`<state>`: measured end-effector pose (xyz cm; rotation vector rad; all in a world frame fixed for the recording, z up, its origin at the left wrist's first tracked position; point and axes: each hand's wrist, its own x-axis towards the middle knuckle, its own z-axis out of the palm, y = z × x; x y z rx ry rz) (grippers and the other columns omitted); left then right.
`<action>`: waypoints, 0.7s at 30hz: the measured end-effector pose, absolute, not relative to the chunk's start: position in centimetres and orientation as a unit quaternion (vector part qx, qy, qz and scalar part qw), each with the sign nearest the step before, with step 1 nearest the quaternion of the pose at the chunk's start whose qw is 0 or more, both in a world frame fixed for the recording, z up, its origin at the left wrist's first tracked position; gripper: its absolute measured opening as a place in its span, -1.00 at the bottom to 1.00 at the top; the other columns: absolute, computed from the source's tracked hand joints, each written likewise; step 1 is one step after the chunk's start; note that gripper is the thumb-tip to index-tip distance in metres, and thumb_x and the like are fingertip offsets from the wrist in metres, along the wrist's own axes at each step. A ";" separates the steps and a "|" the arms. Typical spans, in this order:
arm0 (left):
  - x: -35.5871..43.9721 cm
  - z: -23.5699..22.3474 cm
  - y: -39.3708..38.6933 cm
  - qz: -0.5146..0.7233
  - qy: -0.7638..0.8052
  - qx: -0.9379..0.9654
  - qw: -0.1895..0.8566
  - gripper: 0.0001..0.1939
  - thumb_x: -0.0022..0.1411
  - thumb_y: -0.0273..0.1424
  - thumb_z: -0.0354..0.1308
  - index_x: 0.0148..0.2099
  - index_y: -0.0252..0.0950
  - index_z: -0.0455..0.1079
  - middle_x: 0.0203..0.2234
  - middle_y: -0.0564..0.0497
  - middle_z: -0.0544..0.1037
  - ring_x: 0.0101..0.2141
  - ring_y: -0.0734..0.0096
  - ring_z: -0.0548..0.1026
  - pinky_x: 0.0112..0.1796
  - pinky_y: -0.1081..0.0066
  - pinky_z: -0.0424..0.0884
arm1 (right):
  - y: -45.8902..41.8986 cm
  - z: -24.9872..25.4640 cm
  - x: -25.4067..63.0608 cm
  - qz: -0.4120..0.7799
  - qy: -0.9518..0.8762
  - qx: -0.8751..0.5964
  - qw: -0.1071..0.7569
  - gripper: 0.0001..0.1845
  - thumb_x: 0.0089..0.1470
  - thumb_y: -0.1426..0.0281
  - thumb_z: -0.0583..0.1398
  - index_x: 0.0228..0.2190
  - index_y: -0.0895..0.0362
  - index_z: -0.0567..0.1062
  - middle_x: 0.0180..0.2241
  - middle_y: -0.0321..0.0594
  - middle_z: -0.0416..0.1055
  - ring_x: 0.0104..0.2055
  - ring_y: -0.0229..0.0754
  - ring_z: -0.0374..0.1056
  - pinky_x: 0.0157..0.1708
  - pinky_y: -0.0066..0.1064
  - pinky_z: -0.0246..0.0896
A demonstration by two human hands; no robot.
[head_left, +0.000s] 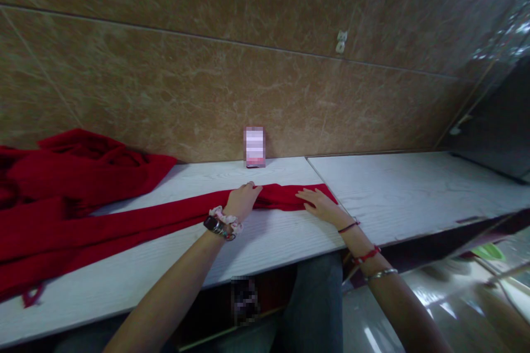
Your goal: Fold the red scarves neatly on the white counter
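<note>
Along the front half of the white bench [269,242], a long folded band of red cloth [165,218] runs from the bench's left end to the seam [313,168] between its two top panels. Toward the back left, against the wall [165,94], more red fabric [99,176] lies heaped and loose; whether it is one piece with the band I cannot tell.

The left hand [243,200] rests palm down on the band, fingers close together and bent over its upper side; its thumb is hidden, so I cannot tell whether it pinches the cloth or only presses it. The right hand [321,206] lies near the band's right end, fingers spread wide, gripping nothing.

The step looks like flattening and lining up this end. To do it well, I'd keep the left hand as a steady anchor and stroke outward with the right, using flat fingers rather than tips, so the layers don't slide over each other. Some rumpling shows between the hands; smoothing from there toward the seam should push slack off the end instead of trapping it. The band's long edges want matching before any firm press. A small red loop [32,295] near the front left edge could snag, so it is worth tucking in.
</note>
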<state>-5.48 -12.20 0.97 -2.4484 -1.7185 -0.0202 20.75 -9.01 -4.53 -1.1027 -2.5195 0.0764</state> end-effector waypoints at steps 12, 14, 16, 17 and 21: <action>-6.1 0.5 -11.8 -0.026 -0.520 -0.852 0.052 -0.59 0.16 -0.64 -0.08 0.03 -0.26 0.29 -0.08 -0.13 0.43 -0.11 0.24 0.43 -0.13 0.29 0.36 | -8.3 -5.2 20.0 -0.046 -0.905 -0.375 0.196 -0.54 0.07 0.59 -0.06 -0.01 0.17 0.36 -0.01 -0.08 0.35 0.04 -0.11 0.26 0.04 -0.19 0.18; -6.3 1.0 -11.8 -0.059 -0.523 -0.848 0.067 -0.56 0.13 -0.66 -0.08 0.04 -0.29 0.28 -0.08 -0.13 0.44 -0.09 0.25 0.42 -0.08 0.29 0.32 | -8.4 -5.0 20.2 -0.022 -0.895 -0.386 0.223 -0.55 0.10 0.55 -0.07 0.00 0.16 0.35 -0.02 -0.11 0.36 0.01 -0.14 0.28 0.01 -0.22 0.22; -6.6 1.3 -11.9 -0.095 -0.510 -0.852 0.070 -0.50 0.10 -0.69 -0.12 0.08 -0.28 0.25 -0.01 -0.09 0.40 -0.02 0.31 0.37 -0.02 0.31 0.27 | -8.7 -4.7 20.4 0.006 -0.887 -0.383 0.257 -0.57 0.12 0.52 -0.08 0.00 0.15 0.35 -0.02 -0.14 0.37 0.01 -0.16 0.29 0.01 -0.24 0.22; -6.7 1.3 -11.9 -0.098 -0.495 -0.862 0.058 -0.46 0.08 -0.71 -0.13 0.09 -0.26 0.24 0.03 -0.06 0.36 0.02 0.35 0.33 0.02 0.34 0.23 | -8.9 -4.5 20.6 0.020 -0.884 -0.381 0.271 -0.57 0.12 0.50 -0.07 -0.01 0.14 0.36 -0.03 -0.15 0.37 0.01 -0.17 0.29 0.01 -0.25 0.22; -7.1 0.3 -11.6 -0.007 -0.418 -0.907 -0.046 -0.37 0.01 -0.73 -0.10 0.13 -0.21 0.21 0.13 0.01 0.23 0.12 0.47 0.18 0.09 0.41 0.10 | -9.7 -4.3 20.9 0.049 -0.885 -0.371 0.276 -0.62 0.11 0.48 -0.01 -0.06 0.06 0.41 -0.07 -0.20 0.41 0.01 -0.19 0.29 0.04 -0.21 0.17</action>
